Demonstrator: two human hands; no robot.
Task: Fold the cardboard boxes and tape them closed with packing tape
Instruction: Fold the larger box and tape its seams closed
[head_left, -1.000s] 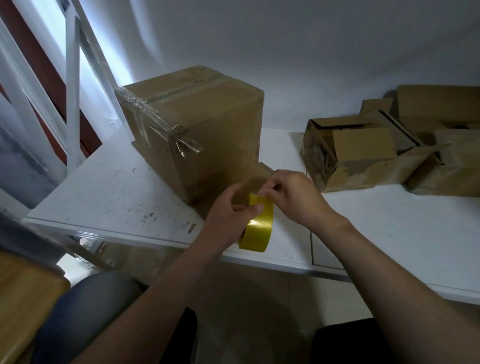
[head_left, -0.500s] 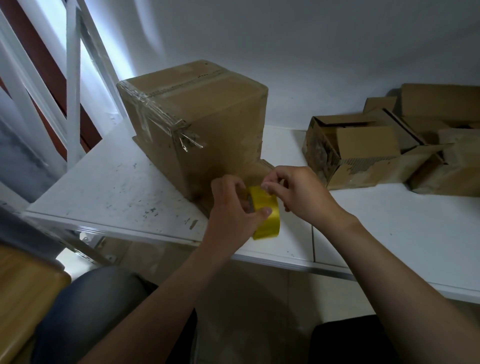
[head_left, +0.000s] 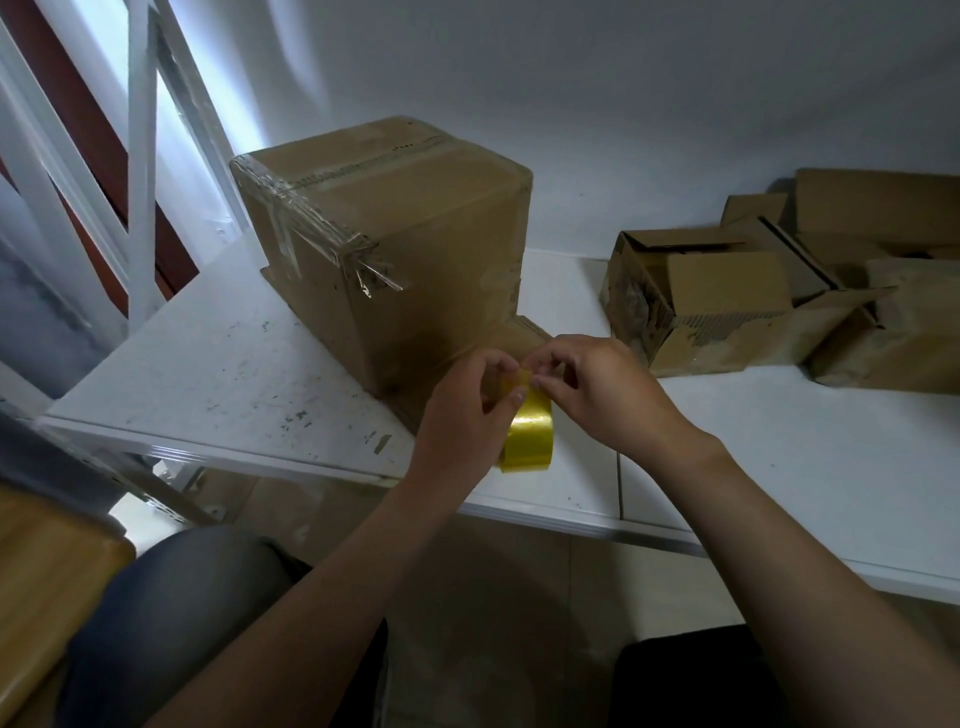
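Note:
A large cardboard box (head_left: 415, 244) stands on the white table (head_left: 218, 374), its left edge and top seam covered with clear tape; flaps stick out flat at its base. In front of it I hold a yellow roll of packing tape (head_left: 531, 436) above the table's front edge. My left hand (head_left: 462, 415) grips the roll from the left, thumb on its rim. My right hand (head_left: 597, 389) pinches at the top of the roll with thumb and forefinger, where the tape's end lies.
Several small open and crumpled cardboard boxes (head_left: 727, 306) lie at the back right against the wall. A white metal frame (head_left: 140, 171) rises at the left. My knees and a wooden surface (head_left: 47, 587) are below the table edge.
Both hands have turned the roll and lifted it slightly toward the box. My right fingers have shifted along the roll's top rim, still picking at the tape.

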